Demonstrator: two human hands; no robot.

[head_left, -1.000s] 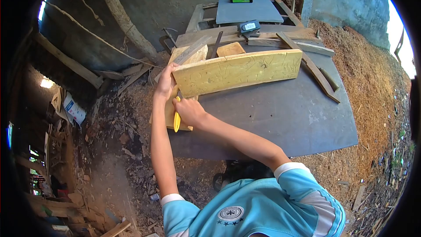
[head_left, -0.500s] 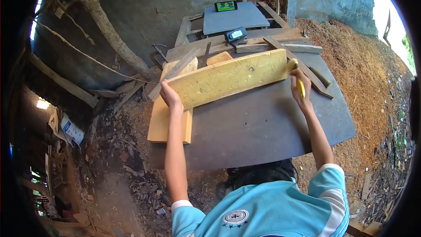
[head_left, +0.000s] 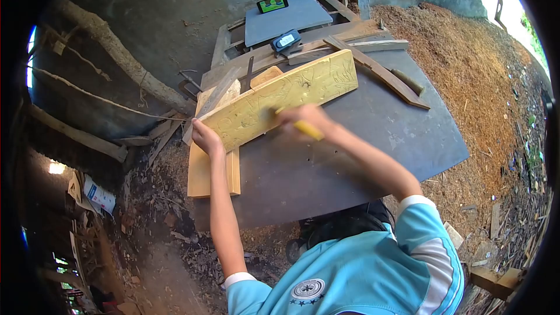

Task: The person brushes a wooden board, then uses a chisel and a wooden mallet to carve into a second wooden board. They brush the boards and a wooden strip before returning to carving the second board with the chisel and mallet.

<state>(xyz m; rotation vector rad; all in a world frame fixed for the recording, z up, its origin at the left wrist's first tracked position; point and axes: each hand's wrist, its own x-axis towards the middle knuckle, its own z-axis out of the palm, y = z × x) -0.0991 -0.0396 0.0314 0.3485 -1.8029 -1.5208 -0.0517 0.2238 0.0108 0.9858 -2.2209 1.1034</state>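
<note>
A long wooden board (head_left: 297, 88) with carved marks and a yellowish face is tilted up above the dark table. My left hand (head_left: 208, 138) grips its lower left end, fingers wrapped round the edge. Closed round a yellow-handled paintbrush (head_left: 308, 130), my right hand (head_left: 310, 118) is over the lower middle of the board. Motion smears this hand and the bristles, which appear to be against the carved face. Beneath the board's left end lies a thick pale wood block (head_left: 211, 178).
The dark tabletop (head_left: 373, 146) bears a brown wooden strip (head_left: 385, 79) and a tool with a rounded wooden handle (head_left: 407, 81). Farther back are a blue-black device (head_left: 285, 41) and a phone (head_left: 272, 3) on a grey panel (head_left: 303, 16). Sawdust (head_left: 461, 81) is heaped at right.
My right hand and the paintbrush have swept left from the board's right end to its lower middle. My left hand keeps its grip. The whole view has shifted and turned slightly.
</note>
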